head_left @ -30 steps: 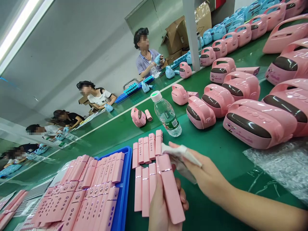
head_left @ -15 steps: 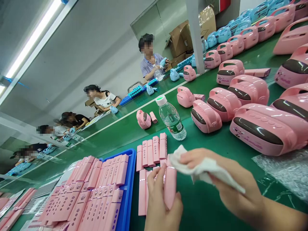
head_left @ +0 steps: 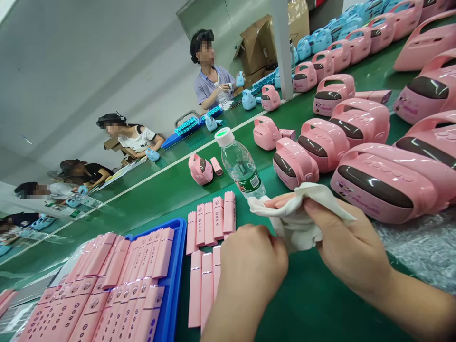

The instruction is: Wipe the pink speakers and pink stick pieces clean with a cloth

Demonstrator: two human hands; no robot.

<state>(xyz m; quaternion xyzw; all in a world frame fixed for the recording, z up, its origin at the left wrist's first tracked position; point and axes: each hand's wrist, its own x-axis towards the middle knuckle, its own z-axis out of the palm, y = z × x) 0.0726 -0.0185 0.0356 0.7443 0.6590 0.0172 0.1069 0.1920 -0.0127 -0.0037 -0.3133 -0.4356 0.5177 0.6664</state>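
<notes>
Because the L hand [head_left: 251, 268] faces away, its grip's hard to tell, prob. closed. R hand [head_left: 347, 244] grips white cloth [head_left: 295, 221].

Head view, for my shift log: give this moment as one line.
left hand: closed, contents hidden | right hand: gripping white cloth | nearby: pink bars, blue tray, water bottle

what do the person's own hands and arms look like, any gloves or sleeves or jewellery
The left hand and right hand are bare, with no gloves, rings or watch showing. The left forearm and right forearm are bare too, with no sleeve in view.
</notes>
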